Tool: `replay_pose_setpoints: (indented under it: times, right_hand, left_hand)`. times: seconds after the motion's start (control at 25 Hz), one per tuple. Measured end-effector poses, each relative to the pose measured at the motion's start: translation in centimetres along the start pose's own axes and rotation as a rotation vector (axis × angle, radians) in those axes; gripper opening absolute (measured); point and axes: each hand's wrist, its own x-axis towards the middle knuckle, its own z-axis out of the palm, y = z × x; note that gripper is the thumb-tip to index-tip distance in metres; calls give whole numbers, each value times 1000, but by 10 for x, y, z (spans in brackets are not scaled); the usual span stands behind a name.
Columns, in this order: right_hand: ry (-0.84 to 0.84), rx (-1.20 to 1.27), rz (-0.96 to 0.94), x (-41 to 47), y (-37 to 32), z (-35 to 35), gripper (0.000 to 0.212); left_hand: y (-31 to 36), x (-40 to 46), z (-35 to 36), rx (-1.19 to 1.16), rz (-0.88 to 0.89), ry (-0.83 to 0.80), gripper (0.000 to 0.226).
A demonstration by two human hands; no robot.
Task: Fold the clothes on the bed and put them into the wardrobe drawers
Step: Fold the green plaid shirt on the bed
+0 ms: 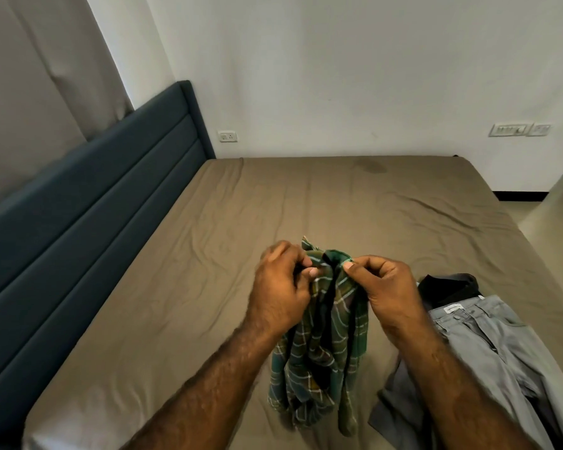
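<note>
Pinching the green plaid shirt [319,345] at its top edge, both hands' fingers [309,271] hold it hanging above the bed [208,254].

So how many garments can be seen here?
3: a green plaid shirt held up by both hands, grey jeans on the bed's right side, a dark garment just beyond them. More may lie hidden underneath.

Two bare hands are in view, the left hand [278,289] and the right hand [382,289]. There is one green plaid cotton shirt [319,355], one pair of light grey denim jeans [488,349] at the near right, and one dark folded garment [449,287] just beyond them. One bed with a brown sheet [241,222] carries them. Two white wall switch plates: one far left [228,136], one far right [519,129].
</note>
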Motion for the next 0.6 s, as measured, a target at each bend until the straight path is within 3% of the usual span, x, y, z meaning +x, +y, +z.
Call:
replay_pose_setpoints:
  times: [0.08, 0.16, 0.2, 0.28, 0.36, 0.44, 0.6]
  right_hand:
    - [166, -509, -186, 8, 9, -7, 26]
    - [157, -641, -198, 5, 14, -5, 28]
    - [69, -506, -101, 4, 15, -4, 29]
    - [-119, 50, 197, -2, 12, 1, 28]
    - [-227, 475, 410, -6, 8, -1, 18]
    - [-270, 641, 479, -5, 12, -9, 9]
    - [-297, 709, 501, -6, 16, -20, 25]
  left_hand:
    - [-8, 2, -11, 404, 35, -10, 8]
    - [-9, -2, -14, 390, -81, -109, 8]
    - [-6, -4, -12, 197, -212, -174, 11]
    - [-1, -7, -8, -352, -539, -308, 17]
    - [0, -10, -10, -682, -693, -378, 16]
    - [-2, -12, -17, -870, -759, -405, 16]
    - [-7, -9, -29, -999, -865, -403, 15]
